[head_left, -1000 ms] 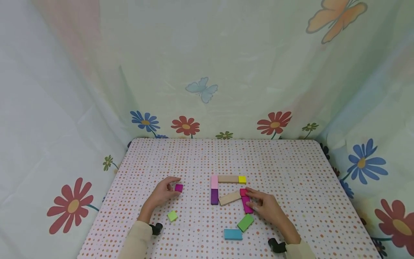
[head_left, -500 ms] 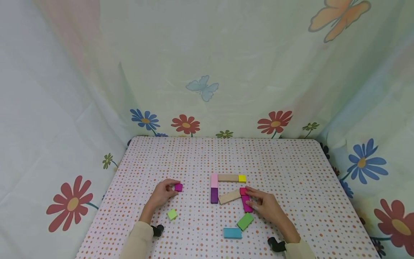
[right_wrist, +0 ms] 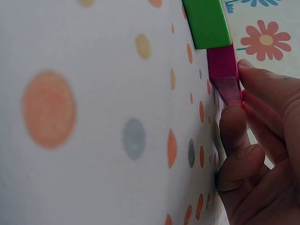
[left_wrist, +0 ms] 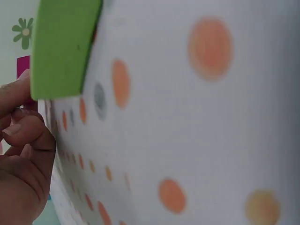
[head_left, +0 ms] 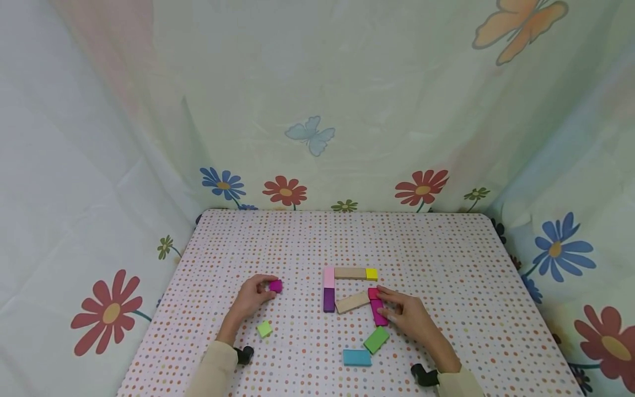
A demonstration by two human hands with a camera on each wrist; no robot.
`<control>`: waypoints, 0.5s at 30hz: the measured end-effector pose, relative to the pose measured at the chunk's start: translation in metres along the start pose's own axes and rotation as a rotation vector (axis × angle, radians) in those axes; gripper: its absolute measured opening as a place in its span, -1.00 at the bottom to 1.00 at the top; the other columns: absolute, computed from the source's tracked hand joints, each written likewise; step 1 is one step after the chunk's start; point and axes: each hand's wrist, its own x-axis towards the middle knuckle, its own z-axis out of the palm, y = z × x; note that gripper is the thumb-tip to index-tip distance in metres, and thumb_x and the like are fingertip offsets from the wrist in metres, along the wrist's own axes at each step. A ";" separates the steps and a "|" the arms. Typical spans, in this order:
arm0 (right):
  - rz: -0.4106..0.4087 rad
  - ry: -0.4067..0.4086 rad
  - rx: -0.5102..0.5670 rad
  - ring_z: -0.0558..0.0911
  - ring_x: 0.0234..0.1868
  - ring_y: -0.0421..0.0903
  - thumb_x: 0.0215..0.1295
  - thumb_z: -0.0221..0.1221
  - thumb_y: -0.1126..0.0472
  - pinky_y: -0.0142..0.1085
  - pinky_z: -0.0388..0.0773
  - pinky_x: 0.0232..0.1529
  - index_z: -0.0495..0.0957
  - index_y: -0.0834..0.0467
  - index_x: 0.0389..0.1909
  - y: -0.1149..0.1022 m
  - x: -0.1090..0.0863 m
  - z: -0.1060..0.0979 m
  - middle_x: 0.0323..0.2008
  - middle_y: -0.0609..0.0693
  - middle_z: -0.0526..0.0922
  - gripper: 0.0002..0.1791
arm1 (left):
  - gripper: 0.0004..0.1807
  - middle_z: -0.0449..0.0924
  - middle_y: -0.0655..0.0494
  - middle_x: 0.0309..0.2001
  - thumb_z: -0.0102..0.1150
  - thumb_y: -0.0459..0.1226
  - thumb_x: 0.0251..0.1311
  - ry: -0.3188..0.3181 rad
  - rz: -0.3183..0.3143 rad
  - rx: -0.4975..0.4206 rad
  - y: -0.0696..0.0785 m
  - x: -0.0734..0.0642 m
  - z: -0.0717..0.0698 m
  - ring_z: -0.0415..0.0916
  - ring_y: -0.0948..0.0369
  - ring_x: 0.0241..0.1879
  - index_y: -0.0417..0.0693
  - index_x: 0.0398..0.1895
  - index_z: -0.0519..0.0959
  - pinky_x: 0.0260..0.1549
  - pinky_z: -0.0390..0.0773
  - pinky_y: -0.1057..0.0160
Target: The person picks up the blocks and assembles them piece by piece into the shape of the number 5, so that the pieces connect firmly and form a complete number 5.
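Observation:
My left hand (head_left: 252, 296) pinches a small magenta cube (head_left: 275, 286) between thumb and fingertips at the table's left-middle. A light green cube (head_left: 264, 329) lies nearer me, beside that wrist. My right hand (head_left: 413, 317) holds a magenta block (head_left: 379, 313), thumb on its side, while a fingertip touches the red cube (head_left: 373, 294) at its far end. A slanted wooden plank (head_left: 353, 302) runs from the red cube toward a dark purple block (head_left: 329, 300). In the right wrist view, the green block (right_wrist: 208, 23) sits against the magenta block's near end.
A pink block (head_left: 329, 277), another wooden plank (head_left: 350, 273) and a yellow cube (head_left: 371, 274) form the far corner of the arrangement. A blue block (head_left: 357, 358) lies nearest me. Flowered curtains (head_left: 317, 71) surround the dotted table (head_left: 446, 248).
The magenta cube has turned in my left fingers, and that hand has shifted slightly right. My right hand and the arranged blocks stay in place.

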 end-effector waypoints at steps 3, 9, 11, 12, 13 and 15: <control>0.004 -0.001 -0.003 0.29 -0.58 -0.32 0.32 0.45 0.15 -0.44 0.34 -0.51 0.68 0.14 0.27 0.000 0.000 0.000 0.43 0.06 0.60 -0.49 | -0.57 0.57 0.07 -0.25 0.41 -0.36 0.31 -0.015 0.007 -0.009 0.008 -0.005 0.002 0.38 0.24 -0.41 0.03 0.24 0.66 -0.46 0.41 0.37; 0.000 0.000 -0.009 0.29 -0.58 -0.32 0.32 0.45 0.15 -0.44 0.33 -0.51 0.68 0.14 0.27 -0.001 0.001 0.000 0.43 0.07 0.60 -0.49 | -0.58 0.63 0.01 -0.15 0.44 -0.33 0.30 -0.051 0.054 -0.052 0.029 -0.022 0.007 0.42 0.26 -0.38 0.08 0.21 0.67 -0.46 0.47 0.38; -0.003 0.002 -0.012 0.29 -0.58 -0.32 0.31 0.45 0.15 -0.44 0.33 -0.51 0.68 0.15 0.27 -0.001 0.001 0.000 0.42 0.07 0.61 -0.49 | -0.60 0.64 0.02 -0.09 0.44 -0.32 0.30 -0.067 0.079 -0.051 0.035 -0.028 0.010 0.42 0.28 -0.36 0.11 0.18 0.69 -0.45 0.46 0.38; -0.002 0.003 -0.013 0.29 -0.58 -0.32 0.31 0.45 0.15 -0.44 0.33 -0.51 0.68 0.14 0.27 -0.001 0.001 0.000 0.42 0.07 0.61 -0.49 | -0.61 0.63 0.00 -0.08 0.44 -0.32 0.30 -0.079 0.094 -0.047 0.038 -0.031 0.012 0.41 0.29 -0.36 0.11 0.17 0.70 -0.45 0.45 0.38; -0.002 0.005 -0.013 0.29 -0.58 -0.32 0.31 0.45 0.15 -0.44 0.33 -0.51 0.68 0.14 0.27 -0.001 0.001 0.000 0.42 0.07 0.61 -0.49 | -0.62 0.64 0.02 -0.05 0.45 -0.32 0.29 -0.092 0.103 -0.047 0.041 -0.035 0.015 0.41 0.31 -0.36 0.13 0.16 0.71 -0.45 0.45 0.39; -0.004 0.007 -0.013 0.29 -0.58 -0.33 0.31 0.45 0.16 -0.44 0.34 -0.51 0.69 0.14 0.27 -0.001 0.001 0.000 0.42 0.07 0.61 -0.49 | -0.63 0.64 0.00 -0.04 0.46 -0.33 0.27 -0.129 0.127 -0.049 0.044 -0.041 0.022 0.39 0.33 -0.38 0.11 0.13 0.73 -0.45 0.43 0.40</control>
